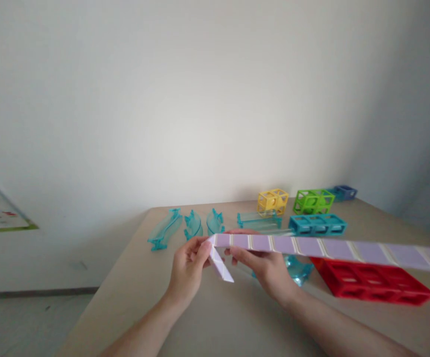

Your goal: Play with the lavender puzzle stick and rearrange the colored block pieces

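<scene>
A long lavender strip [307,245], divided into segments by pale cross lines, stretches from the middle of the view to the right edge. Its left end is bent sharply, with a short pointed part hanging toward me. My left hand [188,263] pinches the strip at this bend between thumb and fingers. Just right of it, my right hand [265,267] grips the strip from below, its thumb on the near side and some fingers hidden behind. Under the strip, beside my right wrist, is a clear teal curved piece [299,270], partly covered.
On the table [125,287] lie a red block frame [378,281], a teal block frame [318,224], yellow cubes [273,201], green cubes [313,201] and a dark blue piece [346,192]. Clear teal track pieces [166,229] lie toward the back. A wall [207,99] stands behind.
</scene>
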`<state>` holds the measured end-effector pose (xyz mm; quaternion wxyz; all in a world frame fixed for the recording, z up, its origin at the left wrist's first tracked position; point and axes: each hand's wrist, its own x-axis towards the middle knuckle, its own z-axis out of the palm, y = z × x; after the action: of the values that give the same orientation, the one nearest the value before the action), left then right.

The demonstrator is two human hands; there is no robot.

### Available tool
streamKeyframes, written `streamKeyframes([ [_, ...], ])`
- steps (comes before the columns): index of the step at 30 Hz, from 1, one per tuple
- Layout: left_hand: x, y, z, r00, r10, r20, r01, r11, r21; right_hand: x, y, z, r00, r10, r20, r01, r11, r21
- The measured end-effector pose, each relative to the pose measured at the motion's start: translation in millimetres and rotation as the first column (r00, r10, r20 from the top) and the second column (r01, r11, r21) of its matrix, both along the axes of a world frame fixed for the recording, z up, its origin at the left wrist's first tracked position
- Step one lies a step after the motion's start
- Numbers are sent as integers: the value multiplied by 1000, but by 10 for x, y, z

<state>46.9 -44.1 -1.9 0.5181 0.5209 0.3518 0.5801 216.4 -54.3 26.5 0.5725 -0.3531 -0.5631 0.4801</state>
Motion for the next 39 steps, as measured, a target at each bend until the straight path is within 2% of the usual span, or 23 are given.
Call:
streamKeyframes([
  [2,-7,14,-10,1000,-6,-17,6,1000,-16,39,-12,25,986,-40,160,28,996,79],
  [4,-12,6,-10,996,14,-91,-12,1000,21,69,-19,43,968,-78,238,38,985,168],
  [11,-28,-84,76,913,116,-391,-31,976,217,99,10,3,950,-125,287,55,969,241],
  [15,-23,-95,86,882,103,-460,13,970,242,110,11,-14,939,-141,314,48,957,285],
  [18,8,-82,63,910,100,-403,-27,983,183,86,-5,-19,934,-187,303,60,921,384],
  [23,61,-87,46,909,205,-362,-145,972,184,17,-16,-68,919,-286,273,86,818,568],
  [25,91,-102,48,954,147,-260,-124,987,103,9,-5,-98,913,-279,296,57,808,586],
  [27,128,-116,49,996,36,-76,-37,999,-23,14,13,-123,910,-259,323,21,808,589],
  [30,166,-126,49,985,-55,161,76,989,-127,24,36,-133,907,-240,346,-21,796,605],
  [32,161,-123,48,985,-13,171,35,991,-127,27,44,-120,904,-232,359,-51,774,631],
  [35,120,-107,43,996,54,72,-48,995,-86,31,48,-88,888,-226,400,-109,742,661],
  [39,96,-89,38,998,2,70,2,998,-57,41,53,-53,866,-220,450,-158,732,663],
])
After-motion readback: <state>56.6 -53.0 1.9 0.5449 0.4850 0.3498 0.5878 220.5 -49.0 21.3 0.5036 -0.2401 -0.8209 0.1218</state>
